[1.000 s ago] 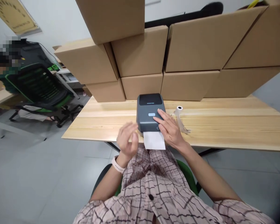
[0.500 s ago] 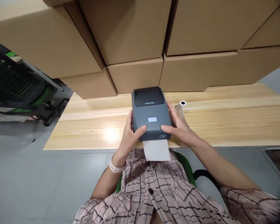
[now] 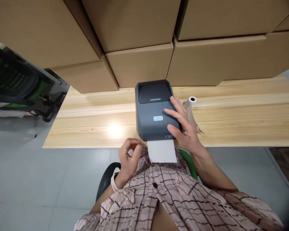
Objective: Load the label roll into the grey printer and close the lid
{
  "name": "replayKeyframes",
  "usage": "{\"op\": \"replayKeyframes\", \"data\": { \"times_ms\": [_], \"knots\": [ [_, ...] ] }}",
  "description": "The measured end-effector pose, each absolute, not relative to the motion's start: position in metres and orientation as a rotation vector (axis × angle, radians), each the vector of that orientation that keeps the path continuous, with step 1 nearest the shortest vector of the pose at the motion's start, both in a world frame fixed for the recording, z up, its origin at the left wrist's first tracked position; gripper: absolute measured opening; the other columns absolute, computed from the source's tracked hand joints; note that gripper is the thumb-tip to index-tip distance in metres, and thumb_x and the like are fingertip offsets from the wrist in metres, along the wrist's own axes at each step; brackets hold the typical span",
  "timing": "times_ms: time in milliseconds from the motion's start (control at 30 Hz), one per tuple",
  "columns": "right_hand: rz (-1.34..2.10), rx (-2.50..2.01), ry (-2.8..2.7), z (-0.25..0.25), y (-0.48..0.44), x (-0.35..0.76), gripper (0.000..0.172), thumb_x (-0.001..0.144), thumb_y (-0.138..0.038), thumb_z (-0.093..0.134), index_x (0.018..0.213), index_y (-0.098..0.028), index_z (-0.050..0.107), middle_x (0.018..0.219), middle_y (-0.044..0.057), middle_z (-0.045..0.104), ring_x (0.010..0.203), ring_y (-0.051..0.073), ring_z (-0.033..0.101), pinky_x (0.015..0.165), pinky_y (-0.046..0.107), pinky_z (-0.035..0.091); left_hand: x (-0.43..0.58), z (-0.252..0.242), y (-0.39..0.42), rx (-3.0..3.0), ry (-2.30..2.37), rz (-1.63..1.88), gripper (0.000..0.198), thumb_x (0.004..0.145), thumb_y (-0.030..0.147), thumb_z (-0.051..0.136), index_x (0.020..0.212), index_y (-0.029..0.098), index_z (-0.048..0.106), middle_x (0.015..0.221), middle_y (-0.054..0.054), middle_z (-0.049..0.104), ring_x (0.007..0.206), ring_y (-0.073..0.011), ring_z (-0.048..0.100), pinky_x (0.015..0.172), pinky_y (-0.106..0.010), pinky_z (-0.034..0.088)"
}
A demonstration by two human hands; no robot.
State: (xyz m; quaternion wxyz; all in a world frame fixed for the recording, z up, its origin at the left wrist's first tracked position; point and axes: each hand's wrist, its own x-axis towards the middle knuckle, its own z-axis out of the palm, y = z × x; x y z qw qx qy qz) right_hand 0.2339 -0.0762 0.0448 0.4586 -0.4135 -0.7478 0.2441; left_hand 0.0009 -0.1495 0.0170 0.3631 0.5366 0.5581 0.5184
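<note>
**Right hand lay spread over the printer; left hand curled off its front corner**

The printer sat on the tabletop, straight ahead of the person and close to the near edge. Its long axis ran away from the body, toward the cardboard boxes behind it. The right hand was the nearer of the two: open, with fingers apart, it reached over the printer's right side, its thumb above the front part and its fingertips toward the dark panel. Whether every fingertip touched the casing could not be told. The pale button lay just left of those fingers, uncovered.

The left hand was set apart from the printer, low by its front left corner at the tabletop's edge. Its fingers were loosely bent in toward the thumb; nothing showed in it, but the inside of the curl was partly hidden.

A sheet of white paper stuck out of the printer's front and reached past the edge above the lap. Beyond the right hand stood a white roll, a loose strip trailing from it toward the person.

The boxes were stacked in rows along the tabletop's far side. Only their outer faces were in view, so their contents could not be told.
</note>
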Motion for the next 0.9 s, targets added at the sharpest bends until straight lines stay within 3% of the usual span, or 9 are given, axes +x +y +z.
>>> {"op": "replayKeyframes", "data": {
  "times_ms": [67,133,300,467,633,767,900],
  "knots": [
    [0.529,-0.982,-1.857,0.045,-0.076,0.232,0.042,0.110,-0.044,0.050,0.150,-0.040,0.058,0.179,-0.004,0.033,0.169,0.032,0.023,0.138,0.066,0.018,0.003,0.020,-0.158,1.206,1.225,0.906,0.054,0.100,0.061,0.062,0.071,0.017,0.070,0.066,-0.003,0.069,0.058,-0.0119,0.061,0.056,-0.024,0.050],
    [0.500,-0.946,-1.839,0.042,-0.074,0.231,0.040,0.109,-0.043,0.051,0.148,-0.038,0.060,0.177,-0.004,0.037,0.169,0.033,0.025,0.137,0.067,0.019,0.010,0.024,-0.157,1.004,1.031,0.656,0.059,0.096,0.067,0.066,0.070,0.014,0.071,0.065,-0.005,0.071,0.054,-0.0112,0.062,0.052,-0.022,0.046],
    [0.451,-0.919,-1.813,0.036,-0.071,0.229,0.034,0.108,-0.040,0.050,0.139,-0.038,0.064,0.172,-0.004,0.046,0.167,0.031,0.029,0.136,0.065,0.024,0.032,0.042,-0.141,0.798,0.935,0.712,0.052,0.073,0.063,0.091,0.076,0.013,0.078,0.070,-0.006,0.075,0.056,-0.0121,0.063,0.054,-0.024,0.054],
    [0.313,-0.965,-1.927,0.038,-0.070,0.233,0.031,0.109,-0.035,0.047,0.126,-0.034,0.073,0.168,-0.002,0.052,0.165,0.032,0.034,0.132,0.065,0.029,0.029,0.043,-0.143,0.852,0.909,0.700,0.048,0.077,0.061,0.089,0.071,0.014,0.079,0.069,-0.007,0.076,0.054,-0.0125,0.063,0.054,-0.026,0.057],
    [0.118,-1.047,-2.076,0.053,-0.074,0.240,0.034,0.112,-0.046,0.044,0.129,-0.038,0.073,0.162,-0.001,0.059,0.159,0.032,0.044,0.134,0.068,0.017,0.018,0.018,-0.147,1.014,1.083,0.726,0.051,0.080,0.064,0.086,0.070,0.014,0.080,0.071,-0.008,0.079,0.061,-0.0147,0.069,0.064,-0.028,0.059],
    [0.025,-1.068,-2.203,0.074,-0.075,0.243,0.038,0.112,-0.051,0.040,0.128,-0.039,0.072,0.165,-0.003,0.056,0.161,0.034,0.041,0.135,0.066,0.012,0.013,0.011,-0.146,1.153,1.141,0.700,0.054,0.086,0.064,0.079,0.065,0.015,0.078,0.069,-0.009,0.079,0.062,-0.0155,0.068,0.063,-0.027,0.053],
    [0.039,-1.042,-2.292,0.083,-0.066,0.239,0.030,0.112,-0.041,0.045,0.115,-0.036,0.075,0.159,-0.006,0.062,0.163,0.033,0.038,0.136,0.067,0.011,0.013,0.011,-0.142,1.203,1.167,0.686,0.055,0.090,0.063,0.076,0.066,0.014,0.076,0.066,-0.008,0.076,0.061,-0.0158,0.065,0.062,-0.027,0.050]
  ]
}}
